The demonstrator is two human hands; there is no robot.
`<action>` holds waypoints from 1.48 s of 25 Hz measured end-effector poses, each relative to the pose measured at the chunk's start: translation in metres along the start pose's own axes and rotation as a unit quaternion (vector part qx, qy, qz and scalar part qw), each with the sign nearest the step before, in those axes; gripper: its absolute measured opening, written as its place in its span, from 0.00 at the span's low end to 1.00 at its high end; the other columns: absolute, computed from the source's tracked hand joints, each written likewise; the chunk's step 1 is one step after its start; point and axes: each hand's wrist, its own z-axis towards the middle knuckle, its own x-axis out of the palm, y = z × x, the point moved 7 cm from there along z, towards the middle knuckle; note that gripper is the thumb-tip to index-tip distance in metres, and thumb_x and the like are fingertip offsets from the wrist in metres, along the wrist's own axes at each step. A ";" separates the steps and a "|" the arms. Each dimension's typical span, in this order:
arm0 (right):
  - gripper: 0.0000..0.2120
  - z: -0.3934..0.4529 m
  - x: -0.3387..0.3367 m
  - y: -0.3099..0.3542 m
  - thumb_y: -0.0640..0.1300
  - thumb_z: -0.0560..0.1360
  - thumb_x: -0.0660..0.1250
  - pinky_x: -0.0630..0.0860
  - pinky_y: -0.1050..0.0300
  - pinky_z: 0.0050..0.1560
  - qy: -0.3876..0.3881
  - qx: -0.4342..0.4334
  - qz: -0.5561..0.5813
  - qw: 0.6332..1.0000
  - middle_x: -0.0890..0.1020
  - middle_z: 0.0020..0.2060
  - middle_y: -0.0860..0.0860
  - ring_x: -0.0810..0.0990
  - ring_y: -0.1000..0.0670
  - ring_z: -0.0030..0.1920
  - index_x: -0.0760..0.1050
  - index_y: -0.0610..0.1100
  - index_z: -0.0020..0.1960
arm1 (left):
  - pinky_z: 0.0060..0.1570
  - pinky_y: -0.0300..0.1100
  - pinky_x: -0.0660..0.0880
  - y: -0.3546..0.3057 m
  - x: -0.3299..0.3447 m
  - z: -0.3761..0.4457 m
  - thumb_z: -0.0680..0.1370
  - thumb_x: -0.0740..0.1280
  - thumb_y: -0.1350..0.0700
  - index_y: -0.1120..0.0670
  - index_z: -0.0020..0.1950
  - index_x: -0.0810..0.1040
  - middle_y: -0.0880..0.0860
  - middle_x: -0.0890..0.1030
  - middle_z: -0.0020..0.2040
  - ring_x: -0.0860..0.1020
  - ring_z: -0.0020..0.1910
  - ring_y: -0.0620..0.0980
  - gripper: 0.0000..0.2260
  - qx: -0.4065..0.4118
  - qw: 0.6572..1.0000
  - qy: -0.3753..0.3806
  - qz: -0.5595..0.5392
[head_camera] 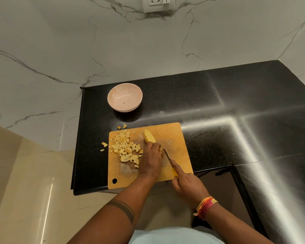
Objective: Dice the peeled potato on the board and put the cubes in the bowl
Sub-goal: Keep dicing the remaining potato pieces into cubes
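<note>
A wooden cutting board [173,138] lay on the black worktop [218,106] a little below the middle of the frame, its hanging hole at the lower left corner. The left hand [151,161] rested over the board's centre, its fingers [155,146] curled down on the near end of the remaining peeled potato piece [149,136], which pointed toward the upper part of the board. The right hand [187,184], lower and to the right, gripped the yellow handle of a knife [167,154] with its fingers wrapped around it and the forefinger laid along the top; the blade ran up and to the left and met the potato just beside the left fingertips. A heap of potato cubes [125,147] covered the left part of the board, and a few stray cubes [104,144] lay off it on the worktop, some to the left of the board and two just above its upper left corner. The pink bowl [124,97] stood well apart above the board, toward the upper left of the worktop, with only small specks visible inside. Coloured threads [205,206] circled the right wrist, and a dark band marked the left forearm. A white socket plate [158,4] sat on the marble wall at the top of the frame.
</note>
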 end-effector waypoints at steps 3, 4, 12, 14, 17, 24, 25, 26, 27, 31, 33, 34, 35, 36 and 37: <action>0.35 -0.007 0.006 0.004 0.50 0.80 0.54 0.66 0.52 0.30 -0.001 0.001 0.013 1.000 0.76 0.31 0.51 0.74 0.48 0.30 0.41 0.59 0.82 | 0.55 0.45 0.76 0.002 0.001 0.001 0.82 0.65 0.56 0.54 0.65 0.78 0.53 0.74 0.62 0.75 0.59 0.53 0.11 0.002 1.000 0.009 0.008; 0.35 -0.007 0.006 0.003 0.50 0.80 0.54 0.67 0.52 0.30 -0.004 0.007 0.018 1.000 0.76 0.31 0.51 0.74 0.49 0.30 0.41 0.60 0.82 | 0.54 0.45 0.75 0.003 0.001 0.001 0.82 0.65 0.57 0.53 0.65 0.78 0.53 0.75 0.61 0.75 0.59 0.53 0.12 0.001 1.000 0.010 0.013; 0.36 -0.005 0.008 0.008 0.49 0.81 0.55 0.70 0.49 0.31 -0.008 0.012 0.023 1.000 0.76 0.30 0.52 0.75 0.49 0.29 0.40 0.59 0.82 | 0.53 0.44 0.76 0.006 0.001 0.002 0.83 0.65 0.56 0.52 0.63 0.80 0.53 0.77 0.59 0.76 0.57 0.52 0.10 0.001 1.000 0.015 -0.005; 0.36 -0.005 0.005 0.009 0.49 0.81 0.55 0.69 0.50 0.31 -0.017 0.016 0.027 0.999 0.75 0.29 0.53 0.74 0.50 0.28 0.40 0.59 0.82 | 0.51 0.42 0.75 0.008 -0.002 0.003 0.83 0.65 0.56 0.51 0.63 0.80 0.52 0.77 0.59 0.76 0.57 0.51 0.10 -0.004 1.000 0.013 -0.013; 0.36 -0.002 0.003 0.016 0.49 0.81 0.55 0.67 0.52 0.29 -0.021 0.010 0.023 0.999 0.75 0.29 0.53 0.73 0.50 0.28 0.40 0.58 0.82 | 0.51 0.43 0.75 0.010 -0.002 0.003 0.83 0.65 0.57 0.52 0.61 0.81 0.51 0.78 0.57 0.76 0.56 0.51 0.09 -0.004 1.000 0.011 -0.021; 0.36 0.005 0.005 0.015 0.48 0.81 0.55 0.68 0.50 0.30 -0.009 0.003 0.011 1.000 0.75 0.29 0.52 0.74 0.49 0.28 0.40 0.58 0.83 | 0.53 0.45 0.75 0.012 -0.001 0.008 0.82 0.66 0.56 0.54 0.58 0.82 0.52 0.78 0.55 0.76 0.55 0.51 0.07 -0.013 0.999 0.020 -0.023; 0.36 0.005 0.005 0.015 0.49 0.81 0.55 0.69 0.49 0.30 -0.008 0.001 0.008 1.000 0.75 0.29 0.52 0.74 0.49 0.29 0.40 0.58 0.83 | 0.53 0.46 0.75 0.013 -0.001 0.008 0.81 0.67 0.56 0.54 0.57 0.82 0.52 0.78 0.55 0.76 0.55 0.51 0.07 -0.015 0.999 0.019 -0.023; 0.36 0.005 0.006 0.015 0.49 0.81 0.55 0.70 0.49 0.30 -0.007 -0.001 0.006 1.000 0.75 0.30 0.51 0.74 0.48 0.29 0.40 0.58 0.83 | 0.53 0.46 0.75 0.013 -0.001 0.008 0.81 0.67 0.55 0.54 0.57 0.82 0.52 0.78 0.55 0.76 0.55 0.51 0.07 -0.017 0.999 0.018 -0.024; 0.36 0.005 0.007 0.014 0.49 0.81 0.55 0.71 0.48 0.31 -0.006 -0.003 0.005 1.000 0.76 0.30 0.51 0.75 0.48 0.29 0.40 0.59 0.82 | 0.53 0.45 0.75 0.013 -0.001 0.008 0.81 0.68 0.55 0.54 0.56 0.82 0.52 0.78 0.54 0.76 0.54 0.51 0.07 -0.016 0.999 0.015 -0.024; 0.36 0.005 0.006 0.009 0.48 0.81 0.56 0.65 0.52 0.28 -0.012 0.002 0.020 1.000 0.75 0.29 0.52 0.74 0.49 0.28 0.41 0.60 0.82 | 0.51 0.42 0.73 0.012 -0.003 0.006 0.81 0.68 0.55 0.54 0.57 0.82 0.51 0.78 0.54 0.76 0.54 0.50 0.07 -0.017 0.999 0.006 -0.035; 0.36 0.003 0.005 0.005 0.48 0.81 0.56 0.61 0.55 0.26 -0.013 0.008 0.026 1.000 0.74 0.29 0.52 0.73 0.50 0.27 0.40 0.59 0.82 | 0.51 0.40 0.72 0.012 -0.003 0.005 0.82 0.67 0.55 0.54 0.59 0.82 0.52 0.78 0.55 0.76 0.55 0.50 0.08 -0.004 1.000 0.002 -0.019; 0.36 0.000 0.005 0.004 0.48 0.81 0.56 0.60 0.56 0.26 -0.015 0.008 0.026 1.000 0.74 0.28 0.53 0.73 0.50 0.27 0.39 0.60 0.82 | 0.50 0.40 0.71 0.011 -0.003 0.004 0.82 0.66 0.56 0.54 0.60 0.82 0.52 0.78 0.56 0.76 0.55 0.50 0.09 0.001 1.000 0.001 -0.012; 0.37 -0.003 0.007 0.004 0.48 0.81 0.56 0.60 0.57 0.26 -0.014 0.006 0.028 0.999 0.75 0.28 0.53 0.73 0.51 0.27 0.38 0.60 0.82 | 0.50 0.39 0.71 0.011 -0.003 0.004 0.82 0.66 0.56 0.54 0.60 0.82 0.52 0.78 0.56 0.76 0.55 0.50 0.09 0.003 1.000 0.001 -0.007; 0.37 -0.007 0.009 0.004 0.48 0.81 0.56 0.61 0.58 0.26 -0.012 0.006 0.032 0.999 0.75 0.29 0.53 0.73 0.52 0.27 0.37 0.60 0.81 | 0.49 0.39 0.70 0.011 -0.003 0.005 0.82 0.66 0.56 0.54 0.60 0.82 0.52 0.78 0.56 0.75 0.55 0.50 0.08 0.000 1.000 0.003 -0.006; 0.37 -0.009 0.012 0.004 0.49 0.81 0.55 0.62 0.57 0.26 -0.008 0.006 0.035 0.999 0.75 0.29 0.53 0.73 0.52 0.27 0.35 0.61 0.81 | 0.49 0.39 0.70 0.012 -0.002 0.006 0.82 0.66 0.56 0.54 0.59 0.82 0.52 0.78 0.56 0.75 0.55 0.50 0.08 -0.002 1.000 0.006 -0.007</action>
